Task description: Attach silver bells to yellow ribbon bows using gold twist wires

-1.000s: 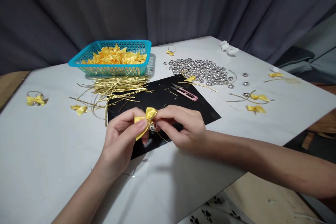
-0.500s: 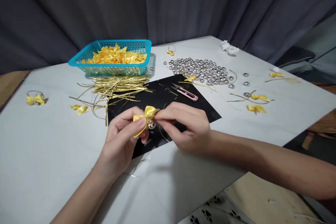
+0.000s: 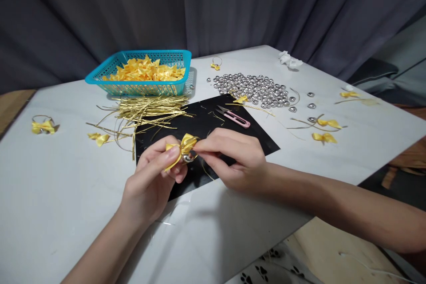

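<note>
From here, the left hand has a yellow bow pinched between thumb and fingers, silver bell just past the fingertips. The right hand is pinching wire at the bow's right edge (tiny, hard to see exactly). It's all held above the black mat on the desk.
</note>
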`<state>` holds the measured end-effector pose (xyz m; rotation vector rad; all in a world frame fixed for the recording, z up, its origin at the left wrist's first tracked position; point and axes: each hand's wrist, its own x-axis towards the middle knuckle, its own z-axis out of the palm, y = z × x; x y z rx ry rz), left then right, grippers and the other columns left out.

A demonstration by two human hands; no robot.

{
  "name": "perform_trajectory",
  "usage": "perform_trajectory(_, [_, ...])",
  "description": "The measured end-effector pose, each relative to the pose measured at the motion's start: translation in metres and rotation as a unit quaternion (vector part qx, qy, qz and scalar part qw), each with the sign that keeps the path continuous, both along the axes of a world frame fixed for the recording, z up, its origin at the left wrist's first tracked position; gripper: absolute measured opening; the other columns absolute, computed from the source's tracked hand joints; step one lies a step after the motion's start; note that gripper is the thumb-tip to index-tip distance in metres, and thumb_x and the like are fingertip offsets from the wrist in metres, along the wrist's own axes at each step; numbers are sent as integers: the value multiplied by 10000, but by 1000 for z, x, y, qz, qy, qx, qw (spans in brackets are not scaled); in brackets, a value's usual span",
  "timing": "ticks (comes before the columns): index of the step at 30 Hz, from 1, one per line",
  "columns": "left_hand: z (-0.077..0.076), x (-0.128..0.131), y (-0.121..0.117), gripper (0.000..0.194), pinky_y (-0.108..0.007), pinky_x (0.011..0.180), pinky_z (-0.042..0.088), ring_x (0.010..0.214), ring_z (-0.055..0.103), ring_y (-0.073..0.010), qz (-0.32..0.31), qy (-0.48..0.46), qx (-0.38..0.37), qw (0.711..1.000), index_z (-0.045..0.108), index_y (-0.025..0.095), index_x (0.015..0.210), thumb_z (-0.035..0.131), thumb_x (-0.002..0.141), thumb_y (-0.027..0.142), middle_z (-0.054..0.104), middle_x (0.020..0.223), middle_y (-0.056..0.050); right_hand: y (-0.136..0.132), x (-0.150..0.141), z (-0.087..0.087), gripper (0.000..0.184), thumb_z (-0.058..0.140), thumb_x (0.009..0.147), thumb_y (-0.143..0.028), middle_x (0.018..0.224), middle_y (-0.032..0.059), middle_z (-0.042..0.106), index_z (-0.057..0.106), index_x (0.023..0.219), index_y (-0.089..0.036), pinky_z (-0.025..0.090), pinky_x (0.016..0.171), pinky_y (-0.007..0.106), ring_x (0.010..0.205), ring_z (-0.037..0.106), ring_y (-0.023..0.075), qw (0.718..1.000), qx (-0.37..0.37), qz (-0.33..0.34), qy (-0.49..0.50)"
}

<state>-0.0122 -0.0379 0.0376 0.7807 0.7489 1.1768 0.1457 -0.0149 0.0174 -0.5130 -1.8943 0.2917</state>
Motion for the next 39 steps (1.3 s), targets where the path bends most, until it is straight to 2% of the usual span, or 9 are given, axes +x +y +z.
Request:
perform_trajectory(9, [2, 2, 1, 212, -144, 413, 356, 443, 354, -57, -3, 47, -5, 999, 573, 153, 520, 723, 638, 245, 369, 469, 47, -4, -2, 1, 163, 506, 828, -10, 718, 20, 638, 614, 838, -131, 514, 615, 176, 642, 575, 71, 1000, 1, -18, 2])
perform_trajectory(16, [0, 4, 0, 167, -154, 421, 370, 453, 408, -64, 1, 52, 0, 999, 609, 160, 554, 698, 666, 247, 485, 515, 20, -5, -4, 0, 148, 500, 837, -20, 730, 18, 644, 598, 829, -131, 523, 623, 178, 661, 588, 70, 999, -29, -28, 25])
perform_trajectory(22, [-3, 4, 2, 179, -161, 414, 357, 447, 408, -68, 20, 93, 17, 995, 581, 170, 543, 686, 667, 245, 475, 499, 28, -5, -4, -1, 121, 497, 838, -44, 705, 10, 613, 589, 822, -122, 490, 553, 164, 595, 535, 56, 998, -55, -30, 28])
perform_trajectory(26, [-5, 3, 3, 197, -164, 416, 361, 453, 405, -68, 25, 97, 25, 995, 578, 171, 539, 700, 668, 257, 476, 501, 33, -5, -4, 0, 143, 493, 832, -27, 703, 11, 613, 594, 808, -126, 485, 560, 167, 606, 536, 59, 998, -56, -33, 28])
perform_trajectory(34, [-2, 4, 3, 189, -170, 411, 375, 454, 411, -76, 43, 126, 59, 989, 610, 180, 537, 716, 667, 266, 471, 486, 35, -7, -4, -2, 119, 505, 824, -29, 712, 3, 591, 581, 807, -119, 454, 535, 144, 588, 503, 44, 996, -84, -26, 34])
perform_trajectory(39, [-6, 1, 2, 134, -169, 439, 403, 504, 451, -85, 62, 182, 118, 974, 654, 191, 606, 716, 704, 258, 523, 558, 25, -5, -4, -4, 134, 511, 817, -14, 736, 12, 615, 586, 828, -123, 479, 569, 154, 615, 529, 54, 997, -56, -25, 42])
